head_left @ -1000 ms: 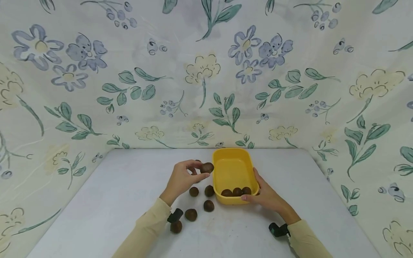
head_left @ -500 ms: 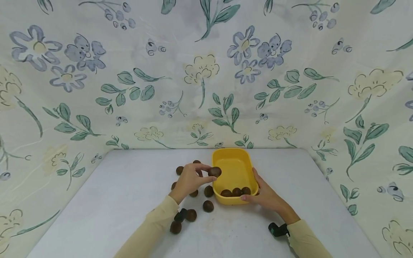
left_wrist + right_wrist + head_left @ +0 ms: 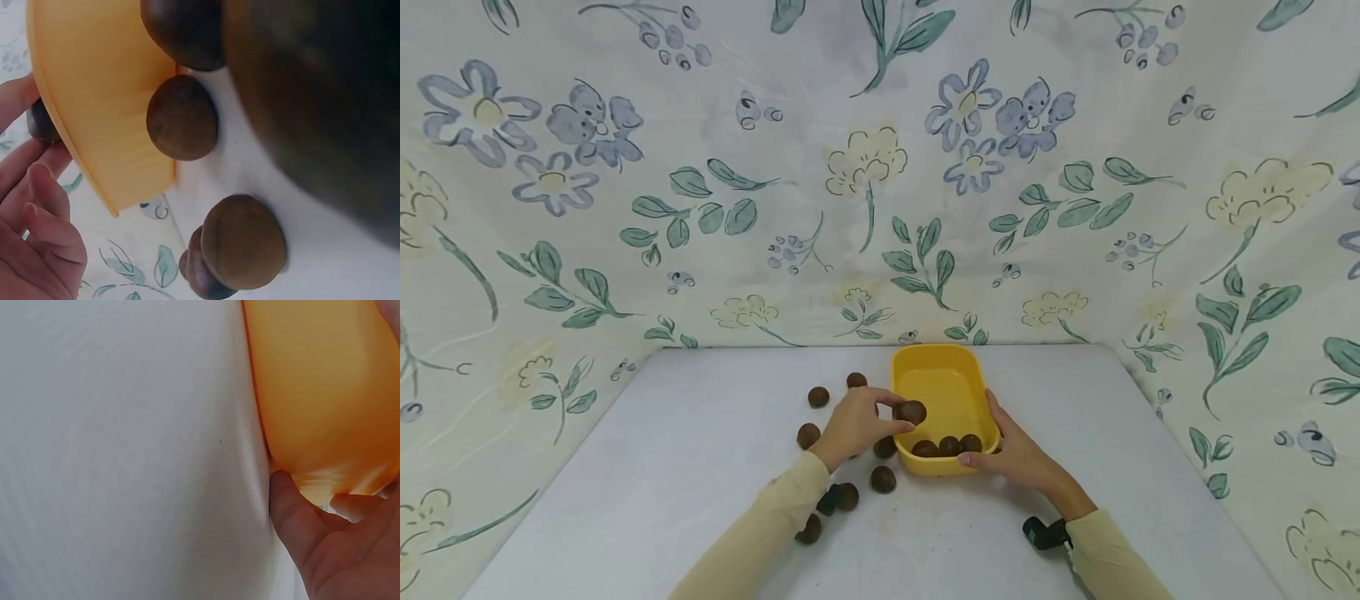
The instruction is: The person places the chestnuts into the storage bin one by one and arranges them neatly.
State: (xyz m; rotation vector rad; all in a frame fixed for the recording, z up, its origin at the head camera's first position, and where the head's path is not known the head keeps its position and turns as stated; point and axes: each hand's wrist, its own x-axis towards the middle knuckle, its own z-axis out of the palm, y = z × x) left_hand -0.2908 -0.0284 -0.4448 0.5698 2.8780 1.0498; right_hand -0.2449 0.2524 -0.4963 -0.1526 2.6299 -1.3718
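My left hand (image 3: 859,422) pinches a chestnut (image 3: 912,412) between thumb and fingertips, over the left rim of a yellow plastic box (image 3: 942,385). In the left wrist view that hand's fingers (image 3: 53,231) show at the left edge, with the dark chestnut (image 3: 42,122) beside the box wall. My right hand (image 3: 1017,450) grips the box at its near right corner, thumb on the near rim. The right wrist view has its fingers (image 3: 290,515) against the box's outer wall (image 3: 325,381). Several chestnuts (image 3: 950,447) lie inside along the box's near end.
Loose chestnuts (image 3: 883,479) are scattered on the white table (image 3: 700,467) left of the box and in front of it, some partly hidden by the left hand and wrist camera. A flowered cloth (image 3: 805,208) hangs behind the table and at both sides.
My left hand has moved rightward and slightly nearer, carrying the pinched chestnut from beside the box to over its left side. The right hand and box stay in place.
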